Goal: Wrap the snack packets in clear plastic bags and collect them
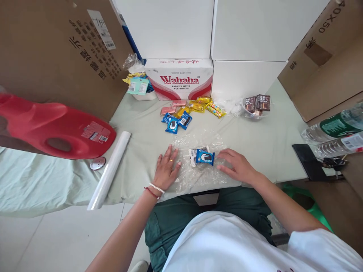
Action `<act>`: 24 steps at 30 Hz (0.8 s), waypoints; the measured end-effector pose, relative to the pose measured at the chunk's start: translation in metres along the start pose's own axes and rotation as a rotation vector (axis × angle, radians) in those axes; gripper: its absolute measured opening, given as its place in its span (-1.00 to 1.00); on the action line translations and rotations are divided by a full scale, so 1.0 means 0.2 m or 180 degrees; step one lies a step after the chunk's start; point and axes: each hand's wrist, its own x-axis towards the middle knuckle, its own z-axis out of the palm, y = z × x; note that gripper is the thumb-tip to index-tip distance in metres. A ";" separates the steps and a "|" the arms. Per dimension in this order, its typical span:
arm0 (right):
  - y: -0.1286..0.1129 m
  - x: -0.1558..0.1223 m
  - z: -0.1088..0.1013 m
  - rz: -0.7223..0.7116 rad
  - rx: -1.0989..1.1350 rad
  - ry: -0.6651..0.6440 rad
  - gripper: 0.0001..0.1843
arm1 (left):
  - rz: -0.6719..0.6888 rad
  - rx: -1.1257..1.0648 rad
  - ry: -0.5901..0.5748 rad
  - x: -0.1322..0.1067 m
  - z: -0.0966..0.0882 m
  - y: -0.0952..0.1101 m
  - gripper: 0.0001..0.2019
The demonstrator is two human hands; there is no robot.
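A sheet of clear plastic film (pixel 187 177) lies spread on the table in front of me. On its middle rests a blue snack packet (pixel 205 157), overlapping a dark and white packet (pixel 193 158). My left hand (pixel 166 168) lies flat at the film's left side, fingers stretched apart, holding nothing. To the right of the packets is my right hand (pixel 234 164), its fingers apart and pointing at them, the lower fingers over the film. Beyond the film sit several more blue packets (pixel 172 125), with yellow packets (pixel 196 106) and pink packets (pixel 168 110) behind them.
A plastic bowl (pixel 253 113) of cocoa packets stands at the back right. The Wahaha carton (pixel 178 81) and white boxes line the back. Left are a white roll (pixel 110 170) and a red jug (pixel 59 128); right, a black phone (pixel 310 161) and bottles (pixel 337 126).
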 end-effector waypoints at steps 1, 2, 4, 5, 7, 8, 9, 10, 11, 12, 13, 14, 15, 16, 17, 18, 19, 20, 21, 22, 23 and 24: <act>0.02 -0.08 0.02 -0.0089 0.0076 0.0004 -0.48 | 0.0066 -0.0030 0.0053 -0.02 -0.02 -0.01 -0.36; 0.04 -0.14 0.05 -0.0170 0.0108 -0.0043 -0.42 | 0.0202 -0.0038 0.0054 -0.05 -0.03 -0.02 -0.34; 0.06 -0.23 0.13 -0.0252 0.0089 -0.0146 -0.34 | 0.0603 -0.0051 -0.0143 -0.11 -0.07 -0.03 -0.23; 0.06 -0.26 0.16 -0.0249 0.0081 -0.0165 -0.38 | 0.0797 -0.0074 -0.0327 -0.14 -0.08 -0.03 -0.17; 0.07 -0.27 0.21 -0.0222 0.0174 -0.0139 -0.63 | 0.1044 -0.0141 -0.0703 -0.18 -0.10 -0.03 -0.12; 0.07 -0.25 0.22 -0.0214 0.0294 -0.0118 -0.71 | 0.1086 -0.0170 -0.0835 -0.20 -0.11 -0.02 -0.13; 0.07 -0.23 0.21 -0.0219 0.0455 -0.0092 -0.72 | 0.1095 -0.0192 -0.0910 -0.22 -0.10 -0.02 -0.17; 0.07 -0.20 0.19 -0.0224 0.0639 -0.0080 -0.70 | 0.1076 -0.0207 -0.0926 -0.22 -0.10 -0.01 -0.21; 0.07 -0.17 0.15 -0.0225 0.0819 -0.0080 -0.67 | 0.1028 -0.0221 -0.0884 -0.23 -0.09 0.00 -0.24; 0.08 -0.13 0.11 -0.0224 0.0965 -0.0098 -0.65 | 0.0955 -0.0246 -0.0798 -0.23 -0.08 0.00 -0.30; 0.08 -0.09 0.07 -0.0203 0.1056 -0.0126 -0.64 | 0.0865 -0.0299 -0.0684 -0.22 -0.07 0.01 -0.41; 0.08 -0.05 0.03 -0.0163 0.1087 -0.0153 -0.63 | 0.0755 -0.0399 -0.0552 -0.21 -0.05 0.02 -0.53; 0.09 -0.01 0.00 -0.0109 0.1075 -0.0174 -0.62 | 0.0627 -0.0553 -0.0407 -0.20 -0.04 0.02 -0.62; 0.10 0.04 -0.03 -0.0042 0.1041 -0.0181 -0.61 | 0.0482 -0.0754 -0.0251 -0.18 -0.03 0.03 -0.65; 0.12 0.09 -0.05 0.0030 0.1005 -0.0174 -0.61 | 0.0321 -0.0972 -0.0090 -0.15 -0.02 0.02 -0.65; 0.14 0.13 -0.06 0.0115 0.0975 -0.0177 -0.61 | 0.0151 -0.1171 0.0062 -0.12 -0.01 0.02 -0.66; 0.17 0.18 -0.07 0.0211 0.0941 -0.0208 -0.60 | -0.0020 -0.1317 0.0193 -0.08 -0.01 0.01 -0.68; 0.19 0.23 -0.07 0.0314 0.0872 -0.0269 -0.61 | -0.0183 -0.1398 0.0304 -0.04 0.00 0.01 -0.70; 0.21 0.27 -0.07 0.0426 0.0726 -0.0354 -0.63 | -0.0336 -0.1412 0.0386 0.00 0.00 -0.01 -0.72; 0.22 0.31 -0.07 0.0547 0.0478 -0.0437 -0.67 | -0.0483 -0.1369 0.0452 0.05 0.01 -0.02 -0.75; 0.23 0.35 -0.06 0.0661 0.0144 -0.0491 -0.71 | -0.0612 -0.1291 0.0513 0.08 0.01 -0.03 -0.79; 0.23 0.38 -0.07 0.0751 -0.0230 -0.0489 -0.74 | -0.0715 -0.1198 0.0578 0.11 0.01 -0.04 -0.82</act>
